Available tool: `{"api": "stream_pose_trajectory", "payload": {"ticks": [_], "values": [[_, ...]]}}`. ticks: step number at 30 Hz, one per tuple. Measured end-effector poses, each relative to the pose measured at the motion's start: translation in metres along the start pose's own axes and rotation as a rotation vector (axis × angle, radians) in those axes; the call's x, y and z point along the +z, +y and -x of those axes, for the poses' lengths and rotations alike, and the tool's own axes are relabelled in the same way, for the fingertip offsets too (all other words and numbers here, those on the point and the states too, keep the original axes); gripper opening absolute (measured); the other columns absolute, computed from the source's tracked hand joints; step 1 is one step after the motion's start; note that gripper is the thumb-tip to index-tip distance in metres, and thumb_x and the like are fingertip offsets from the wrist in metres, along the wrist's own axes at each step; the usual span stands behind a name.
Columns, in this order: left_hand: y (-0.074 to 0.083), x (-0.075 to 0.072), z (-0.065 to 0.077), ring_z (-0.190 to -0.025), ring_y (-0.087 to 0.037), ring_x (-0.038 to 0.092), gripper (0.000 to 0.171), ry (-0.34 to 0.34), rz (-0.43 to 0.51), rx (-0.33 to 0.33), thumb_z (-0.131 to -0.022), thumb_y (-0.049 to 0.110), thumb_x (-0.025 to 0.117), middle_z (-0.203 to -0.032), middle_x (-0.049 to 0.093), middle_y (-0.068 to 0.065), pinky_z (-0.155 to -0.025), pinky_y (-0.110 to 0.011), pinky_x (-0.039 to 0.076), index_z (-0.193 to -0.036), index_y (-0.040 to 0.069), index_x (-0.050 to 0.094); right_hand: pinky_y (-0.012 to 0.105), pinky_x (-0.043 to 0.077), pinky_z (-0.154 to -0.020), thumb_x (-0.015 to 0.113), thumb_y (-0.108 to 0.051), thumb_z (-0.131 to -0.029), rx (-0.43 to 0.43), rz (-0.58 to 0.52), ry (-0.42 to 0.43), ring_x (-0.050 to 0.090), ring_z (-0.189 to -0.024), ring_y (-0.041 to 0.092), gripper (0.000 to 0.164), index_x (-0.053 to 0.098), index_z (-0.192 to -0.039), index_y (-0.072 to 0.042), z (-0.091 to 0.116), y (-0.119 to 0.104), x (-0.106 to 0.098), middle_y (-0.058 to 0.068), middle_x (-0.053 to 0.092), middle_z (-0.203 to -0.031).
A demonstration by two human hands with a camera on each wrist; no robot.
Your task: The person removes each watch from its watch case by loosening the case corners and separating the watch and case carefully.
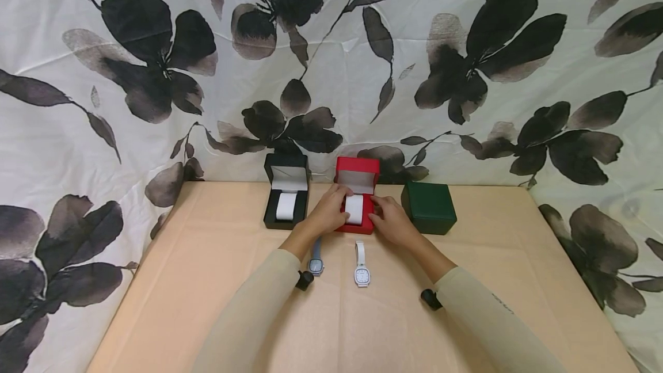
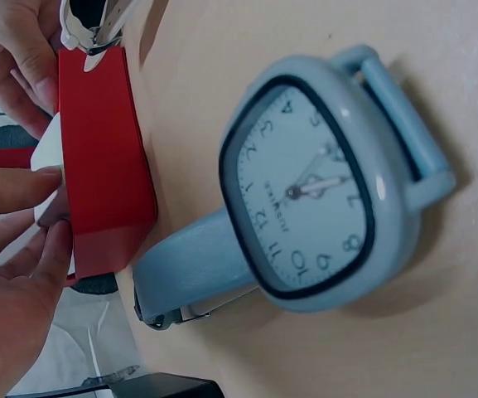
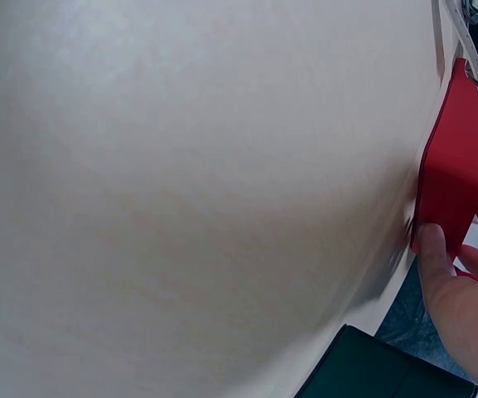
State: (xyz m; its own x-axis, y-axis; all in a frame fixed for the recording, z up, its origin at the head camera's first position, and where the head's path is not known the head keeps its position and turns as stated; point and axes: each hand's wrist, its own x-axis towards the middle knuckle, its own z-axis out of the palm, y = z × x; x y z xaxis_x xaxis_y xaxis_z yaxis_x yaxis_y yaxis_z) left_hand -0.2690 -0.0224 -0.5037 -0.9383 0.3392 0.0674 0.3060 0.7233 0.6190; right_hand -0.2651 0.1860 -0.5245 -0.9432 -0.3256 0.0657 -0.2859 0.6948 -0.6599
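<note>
A red watch box (image 1: pixel 367 216) stands with its lid up, a white watch cushion (image 1: pixel 354 209) inside it. My left hand (image 1: pixel 327 210) comes in from the left, its thumb and a finger pinching the cushion's end at the box rim. On the other side my right hand (image 1: pixel 395 222) grips the red box, thumb on the outer wall and fingers over the rim. Close below my left wrist lies a watch with a blue-grey strap (image 2: pixel 197 261), its square-round dial facing up. A white watch (image 1: pixel 362 275) lies just in front of the red box.
A black watch box (image 1: pixel 270 212) with raised lid and white cushion stands left of the red one. To the right is a closed green box (image 1: pixel 429 207), near my right hand. Behind the table (image 1: pixel 497 281) hangs a floral cloth (image 1: pixel 362 79).
</note>
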Motion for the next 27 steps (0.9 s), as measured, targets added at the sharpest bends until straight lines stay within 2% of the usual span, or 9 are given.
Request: {"api": "stream_pose_trajectory", "payload": {"ticks": [5, 11, 18, 21, 27], "values": [[0.002, -0.001, -0.003, -0.126, -0.029, 0.055, 0.044, -0.014, -0.022, -0.010, -0.094, 0.004, 0.071, -0.138, 0.055, -0.014, -0.114, -0.040, 0.048, -0.136, 0.000, 0.060, 0.050, 0.055, -0.103, 0.068, -0.012, -0.098, -0.003, 0.002, -0.008, 0.063, -0.115, 0.037, 0.057, 0.047, -0.148, 0.007, -0.002, 0.000, -0.001, 0.027, 0.056, -0.132], [0.003, -0.001, -0.008, -0.125, -0.027, 0.055, 0.043, -0.032, -0.096, 0.011, -0.095, 0.004, 0.067, -0.136, 0.055, -0.014, -0.113, -0.037, 0.048, -0.138, -0.003, 0.061, 0.050, 0.056, -0.102, 0.068, -0.011, -0.098, 0.002, -0.002, -0.018, 0.063, -0.115, 0.036, 0.058, 0.046, -0.149, 0.006, -0.004, 0.002, -0.002, 0.027, 0.055, -0.133], [0.005, -0.001, -0.010, -0.124, -0.030, 0.054, 0.040, -0.039, -0.142, 0.027, -0.096, 0.004, 0.064, -0.135, 0.055, -0.016, -0.111, -0.040, 0.048, -0.135, -0.004, 0.063, 0.049, 0.056, -0.102, 0.067, -0.010, -0.099, -0.017, -0.009, -0.017, 0.064, -0.113, 0.036, 0.057, 0.047, -0.149, 0.007, -0.007, 0.004, -0.002, 0.027, 0.056, -0.132], [0.005, 0.000, -0.010, -0.125, -0.031, 0.054, 0.040, -0.035, -0.134, 0.022, -0.097, 0.004, 0.064, -0.135, 0.055, -0.016, -0.110, -0.041, 0.049, -0.136, -0.004, 0.062, 0.049, 0.056, -0.102, 0.068, -0.010, -0.098, -0.020, -0.006, -0.017, 0.064, -0.113, 0.036, 0.057, 0.047, -0.149, 0.008, -0.008, 0.005, -0.003, 0.028, 0.056, -0.131], [0.005, 0.002, -0.011, -0.136, -0.035, 0.048, 0.052, -0.022, -0.059, -0.020, -0.097, 0.005, 0.064, -0.149, 0.050, -0.020, -0.119, -0.045, 0.042, -0.146, -0.005, 0.051, 0.049, 0.056, -0.102, 0.067, -0.009, -0.098, -0.026, -0.007, -0.013, 0.064, -0.112, 0.036, 0.056, 0.048, -0.148, 0.008, -0.010, 0.007, -0.003, 0.028, 0.056, -0.130]]}}
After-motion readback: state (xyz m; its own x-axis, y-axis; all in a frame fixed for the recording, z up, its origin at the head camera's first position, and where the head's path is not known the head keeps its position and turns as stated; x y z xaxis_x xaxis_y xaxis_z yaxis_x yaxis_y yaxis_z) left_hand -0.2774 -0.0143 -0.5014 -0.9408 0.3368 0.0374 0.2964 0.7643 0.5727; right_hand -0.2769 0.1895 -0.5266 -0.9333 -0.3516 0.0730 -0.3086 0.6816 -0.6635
